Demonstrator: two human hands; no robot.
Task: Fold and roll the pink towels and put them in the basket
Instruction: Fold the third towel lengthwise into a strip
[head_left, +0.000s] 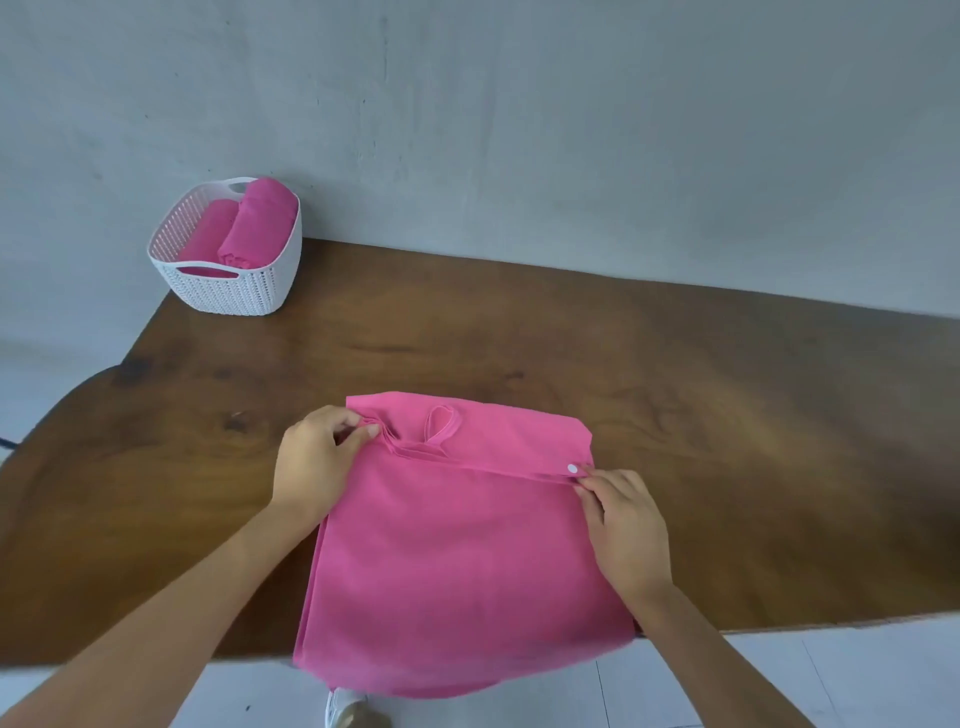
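Wooden table (675, 364) against grey wall (519, 104); shoe (340, 709) below.

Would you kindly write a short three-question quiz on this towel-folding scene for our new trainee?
1. True or false: the basket is empty.
2. Fill in: the left hand and right hand each pinch the flat towel's folded ____.
3. The white snap lies nearest: A) left hand, B) right hand, C) basket.
Key: 1 false, two rolled towels lie inside; 2 edge; 3 B.
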